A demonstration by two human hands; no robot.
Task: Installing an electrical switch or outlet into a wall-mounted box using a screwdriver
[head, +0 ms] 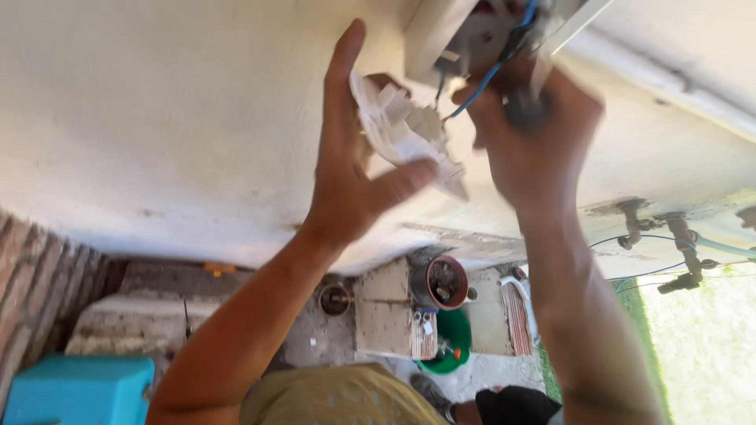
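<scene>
We pinch the white socket plate (405,134) clear of the wall box (472,35) with our left hand (346,157), its blue wire (488,75) attached, while our right hand (535,134) grips a blurred tool.

Both arms raised overhead, forearms angled up and inward, wrists close together. Left hand (350,169): palm facing right, index finger straight and pointing up, thumb stretched across to the right, other fingers curled behind what it holds. Right hand (535,130): back of hand toward camera, fingers closed in a fist-like grip, blurred. Hands near each other, not clearly touching.
</scene>
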